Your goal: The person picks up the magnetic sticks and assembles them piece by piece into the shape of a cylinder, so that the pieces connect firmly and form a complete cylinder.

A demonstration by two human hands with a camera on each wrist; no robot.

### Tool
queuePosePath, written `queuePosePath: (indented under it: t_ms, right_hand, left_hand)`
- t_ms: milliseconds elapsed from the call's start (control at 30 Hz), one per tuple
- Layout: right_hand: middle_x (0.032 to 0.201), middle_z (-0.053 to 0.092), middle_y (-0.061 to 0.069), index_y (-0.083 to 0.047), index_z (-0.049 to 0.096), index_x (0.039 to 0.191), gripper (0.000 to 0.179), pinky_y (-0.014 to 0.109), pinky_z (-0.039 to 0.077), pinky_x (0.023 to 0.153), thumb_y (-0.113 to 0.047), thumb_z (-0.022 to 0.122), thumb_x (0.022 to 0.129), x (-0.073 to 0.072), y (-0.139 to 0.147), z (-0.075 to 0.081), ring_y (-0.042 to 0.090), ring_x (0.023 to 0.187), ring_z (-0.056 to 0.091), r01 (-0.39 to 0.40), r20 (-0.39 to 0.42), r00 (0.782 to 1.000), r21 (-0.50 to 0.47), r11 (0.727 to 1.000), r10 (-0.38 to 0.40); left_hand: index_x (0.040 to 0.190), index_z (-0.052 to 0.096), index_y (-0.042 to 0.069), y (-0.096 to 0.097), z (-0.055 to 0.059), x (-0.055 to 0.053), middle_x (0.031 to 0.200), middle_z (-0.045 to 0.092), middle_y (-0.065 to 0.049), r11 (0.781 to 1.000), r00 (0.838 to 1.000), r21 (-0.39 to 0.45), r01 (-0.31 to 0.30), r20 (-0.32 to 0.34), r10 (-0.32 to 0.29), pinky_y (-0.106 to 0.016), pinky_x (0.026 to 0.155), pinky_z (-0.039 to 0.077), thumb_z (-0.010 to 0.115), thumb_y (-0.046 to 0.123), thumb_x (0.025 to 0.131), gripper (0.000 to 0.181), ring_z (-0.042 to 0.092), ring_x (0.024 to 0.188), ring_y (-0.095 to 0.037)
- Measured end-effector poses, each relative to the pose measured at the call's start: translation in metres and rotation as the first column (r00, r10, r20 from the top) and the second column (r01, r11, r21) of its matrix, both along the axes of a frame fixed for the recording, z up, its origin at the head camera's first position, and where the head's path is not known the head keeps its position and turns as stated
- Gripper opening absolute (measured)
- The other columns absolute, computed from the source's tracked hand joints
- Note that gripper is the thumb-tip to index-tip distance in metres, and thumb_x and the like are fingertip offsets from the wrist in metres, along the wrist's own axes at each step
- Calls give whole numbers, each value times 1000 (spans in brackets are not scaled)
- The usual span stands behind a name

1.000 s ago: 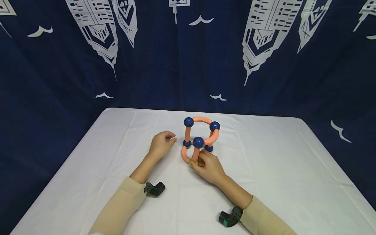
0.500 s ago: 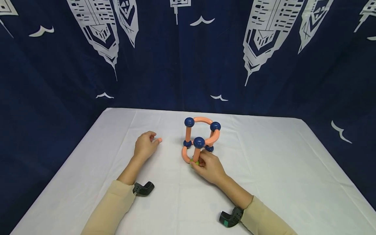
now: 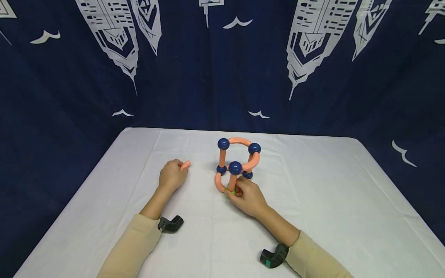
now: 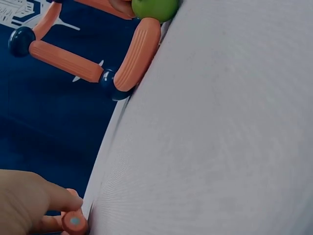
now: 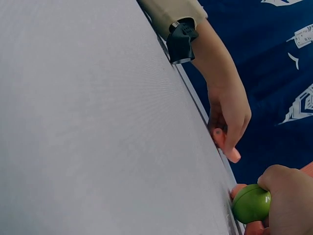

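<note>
A frame of peach magnetic rods and navy balls (image 3: 235, 168) stands at the middle of the table, with a green ball (image 5: 251, 204) at its near bottom corner. My right hand (image 3: 251, 199) grips that green ball between thumb and fingers, partly hiding it in the head view. To the left of the frame, my left hand (image 3: 172, 175) holds a short peach rod (image 3: 185, 165) whose end pokes out past the fingers. In the left wrist view the end face of the held rod (image 4: 74, 223) shows a small grey disc. A gap separates my left hand from the frame.
White cloth covers the table (image 3: 313, 193), whose far edge meets a navy curtain (image 3: 194, 77) printed with white buildings and birds. A black wrist camera (image 3: 171, 224) sits on the left wrist and another wrist camera (image 3: 274, 256) on the right.
My left hand has moved left, away from the frame. The peach rod, unseen in the head view at first, now sticks out of its grip. My right hand stays at the green ball.
</note>
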State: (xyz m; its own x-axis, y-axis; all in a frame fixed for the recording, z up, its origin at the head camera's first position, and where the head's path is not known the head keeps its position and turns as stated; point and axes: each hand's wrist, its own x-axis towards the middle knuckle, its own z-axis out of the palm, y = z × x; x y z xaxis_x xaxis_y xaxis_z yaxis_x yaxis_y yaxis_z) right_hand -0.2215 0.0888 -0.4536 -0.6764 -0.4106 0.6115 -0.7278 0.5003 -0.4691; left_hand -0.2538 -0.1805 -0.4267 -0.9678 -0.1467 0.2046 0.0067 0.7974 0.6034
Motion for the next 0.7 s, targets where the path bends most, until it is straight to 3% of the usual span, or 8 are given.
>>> queuePosePath:
  t_ms: [100, 233, 300, 467, 533, 600, 700]
  right_hand:
    - [67, 46, -3, -9, 57, 72, 24, 23, 35, 52, -18, 78, 80, 0, 0, 1, 8, 61, 41, -2, 3, 1000, 2, 1000, 2]
    - [68, 46, -4, -9, 57, 72, 23, 22, 35, 52, -18, 77, 80, 0, 0, 0, 8, 61, 41, -2, 3, 1000, 1, 1000, 2]
    - [68, 46, -3, -9, 58, 72, 23, 22, 35, 52, -18, 77, 80, 0, -1, 0, 7, 62, 41, -2, -1, 1000, 0, 1000, 2]
    - [67, 46, -4, -10, 58, 73, 21, 22, 35, 51, -17, 77, 80, 0, -1, -1, 6, 61, 40, -9, -11, 1000, -5, 1000, 9]
    - [67, 46, -5, -11, 58, 73, 21, 22, 35, 51, -16, 77, 80, -1, -1, -1, 6, 61, 40, -10, -14, 1000, -6, 1000, 10]
    - [67, 46, -5, -11, 58, 73, 21, 22, 35, 51, -17, 77, 80, -1, -1, -1, 6, 61, 40, -8, -17, 1000, -6, 1000, 8]
    - [66, 46, -4, -12, 58, 72, 22, 22, 35, 51, -17, 77, 80, -1, -1, -1, 5, 60, 39, -5, -17, 1000, -7, 1000, 5]
  left_hand:
    - [109, 63, -6, 0, 2, -1, 88, 66, -15, 994, 998, 109, -3, 63, -3, -44, 72, 50, 63, 20, 91, 32, 63, 81, -30]
    - [111, 57, -3, 2, 5, -2, 78, 69, -7, 960, 982, 278, 32, 169, -81, -36, 73, 46, 65, 21, 91, 32, 61, 78, -20]
    - [110, 56, -3, 4, 6, -2, 73, 69, -5, 928, 969, 369, 53, 205, -137, -32, 72, 45, 67, 20, 90, 32, 60, 75, -17]
    - [114, 51, -7, 12, 12, -1, 76, 69, -5, 795, 937, 604, 64, 238, -256, -23, 64, 51, 71, 16, 89, 39, 64, 66, -10]
    - [116, 50, -8, 16, 17, 1, 77, 69, -6, 754, 927, 654, 65, 240, -289, -23, 63, 53, 71, 16, 89, 42, 65, 66, -10]
    - [118, 50, -7, 21, 22, 3, 78, 69, -6, 738, 920, 671, 68, 244, -307, -24, 64, 54, 71, 18, 90, 44, 66, 67, -11]
    - [121, 50, -7, 28, 31, 9, 79, 69, -7, 732, 910, 675, 95, 240, -339, -27, 66, 55, 70, 19, 91, 45, 66, 67, -12]
